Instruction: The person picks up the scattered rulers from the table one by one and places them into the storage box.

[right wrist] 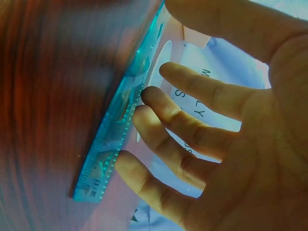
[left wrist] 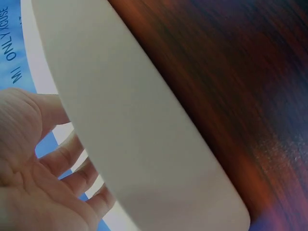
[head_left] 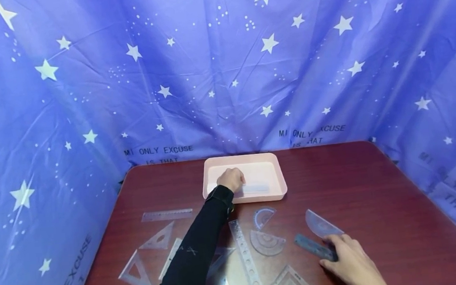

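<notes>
My left hand reaches into a pale pink tray at the back of the table. In the left wrist view the tray's wall hides those fingertips, so a grip cannot be made out. A clear strip like a ruler lies in the tray beside that hand. At the right, my right hand is at the near end of a teal ruler. Its fingers are spread and fairly straight along the edge of the ruler. Just beyond lies a clear protractor.
Two more protractors, a long clear ruler and a set square lie mid-table. To the left are another ruler and two set squares. A starry blue curtain surrounds the table.
</notes>
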A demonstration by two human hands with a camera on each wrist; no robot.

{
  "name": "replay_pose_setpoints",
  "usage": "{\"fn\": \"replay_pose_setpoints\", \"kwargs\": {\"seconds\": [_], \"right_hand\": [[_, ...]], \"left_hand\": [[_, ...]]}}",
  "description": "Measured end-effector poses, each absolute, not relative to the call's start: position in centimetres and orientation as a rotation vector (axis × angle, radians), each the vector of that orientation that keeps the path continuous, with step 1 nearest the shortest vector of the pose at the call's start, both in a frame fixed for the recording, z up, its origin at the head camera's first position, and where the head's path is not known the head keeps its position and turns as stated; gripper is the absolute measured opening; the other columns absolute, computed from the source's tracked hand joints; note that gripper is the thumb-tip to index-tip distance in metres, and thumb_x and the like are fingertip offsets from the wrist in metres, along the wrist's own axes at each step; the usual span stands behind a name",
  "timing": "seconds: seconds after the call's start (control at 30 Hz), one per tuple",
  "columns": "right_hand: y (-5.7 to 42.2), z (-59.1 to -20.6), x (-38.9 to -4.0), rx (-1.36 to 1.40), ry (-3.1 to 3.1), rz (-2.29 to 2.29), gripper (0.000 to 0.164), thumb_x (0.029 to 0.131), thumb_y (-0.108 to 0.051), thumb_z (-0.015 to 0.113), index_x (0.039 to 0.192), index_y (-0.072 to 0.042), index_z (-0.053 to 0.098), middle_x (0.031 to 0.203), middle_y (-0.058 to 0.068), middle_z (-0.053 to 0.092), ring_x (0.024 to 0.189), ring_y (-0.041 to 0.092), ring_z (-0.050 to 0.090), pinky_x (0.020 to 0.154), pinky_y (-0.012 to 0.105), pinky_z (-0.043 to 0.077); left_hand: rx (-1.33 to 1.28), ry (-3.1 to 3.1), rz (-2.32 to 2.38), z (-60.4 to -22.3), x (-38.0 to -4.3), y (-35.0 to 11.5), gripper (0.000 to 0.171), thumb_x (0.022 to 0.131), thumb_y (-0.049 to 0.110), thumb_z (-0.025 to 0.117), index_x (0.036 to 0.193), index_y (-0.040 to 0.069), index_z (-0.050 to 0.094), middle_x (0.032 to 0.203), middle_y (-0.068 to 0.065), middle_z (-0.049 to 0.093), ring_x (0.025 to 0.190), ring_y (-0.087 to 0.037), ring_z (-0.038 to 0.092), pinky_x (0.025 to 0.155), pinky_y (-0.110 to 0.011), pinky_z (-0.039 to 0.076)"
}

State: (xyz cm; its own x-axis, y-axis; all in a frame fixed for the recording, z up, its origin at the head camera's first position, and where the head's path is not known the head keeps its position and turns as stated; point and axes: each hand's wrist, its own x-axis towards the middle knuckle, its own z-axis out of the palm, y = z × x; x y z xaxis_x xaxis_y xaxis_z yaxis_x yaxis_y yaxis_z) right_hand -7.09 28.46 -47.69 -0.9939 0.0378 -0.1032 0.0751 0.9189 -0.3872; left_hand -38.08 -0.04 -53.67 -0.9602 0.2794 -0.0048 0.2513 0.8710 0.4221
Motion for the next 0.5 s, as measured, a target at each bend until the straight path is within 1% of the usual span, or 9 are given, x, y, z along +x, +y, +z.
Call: {"fn": "replay_pose_setpoints", "kwargs": {"seconds": [0.1,0.23,0.3,0.4,0.5], "right_hand": [[28.37,-47.77,-7.11,0.091,2.999,-0.609,0.063,0.081,-0.028,0.092,0.136,-0.007,0.068,0.133,0.025,0.065,0.124,0.049,0.06,0.094,0.076,0.052],[28.3,-48.01,-7.18,0.084,3.025,-0.603,0.061,0.08,-0.026,0.092,0.133,-0.007,0.069,0.134,0.026,0.065,0.124,0.051,0.06,0.093,0.077,0.052],[28.32,-48.2,-7.19,0.081,3.032,-0.6,0.057,0.08,-0.026,0.092,0.13,-0.008,0.07,0.134,0.026,0.065,0.123,0.051,0.06,0.094,0.076,0.053],[28.43,-48.44,-7.21,0.088,3.028,-0.595,0.052,0.079,-0.025,0.092,0.124,-0.01,0.071,0.131,0.024,0.065,0.121,0.05,0.06,0.092,0.075,0.053],[28.45,-48.51,-7.22,0.1,3.025,-0.597,0.045,0.079,-0.024,0.092,0.118,-0.013,0.072,0.126,0.021,0.067,0.119,0.048,0.061,0.09,0.074,0.054]], "left_hand": [[0.427,2.982,0.656,-54.24,-38.45,-0.34,0.025,0.087,0.015,0.08,0.07,0.033,0.079,0.105,0.0,0.082,0.1,-0.021,0.076,0.072,-0.043,0.06],[0.403,2.992,0.678,-54.35,-38.4,-0.4,0.019,0.085,0.016,0.081,0.071,0.029,0.079,0.101,0.001,0.081,0.096,-0.021,0.074,0.074,-0.044,0.06],[0.399,2.998,0.685,-54.3,-38.33,-0.4,0.016,0.084,0.016,0.079,0.073,0.027,0.079,0.097,0.002,0.08,0.093,-0.02,0.073,0.073,-0.044,0.06],[0.402,3.041,0.683,-54.52,-38.53,-0.32,0.015,0.087,0.017,0.072,0.076,0.025,0.076,0.094,0.0,0.078,0.091,-0.022,0.073,0.071,-0.045,0.058],[0.434,3.093,0.679,-54.7,-38.94,-0.21,0.02,0.093,0.019,0.063,0.075,0.02,0.072,0.094,-0.005,0.076,0.09,-0.026,0.073,0.066,-0.045,0.057]]}}
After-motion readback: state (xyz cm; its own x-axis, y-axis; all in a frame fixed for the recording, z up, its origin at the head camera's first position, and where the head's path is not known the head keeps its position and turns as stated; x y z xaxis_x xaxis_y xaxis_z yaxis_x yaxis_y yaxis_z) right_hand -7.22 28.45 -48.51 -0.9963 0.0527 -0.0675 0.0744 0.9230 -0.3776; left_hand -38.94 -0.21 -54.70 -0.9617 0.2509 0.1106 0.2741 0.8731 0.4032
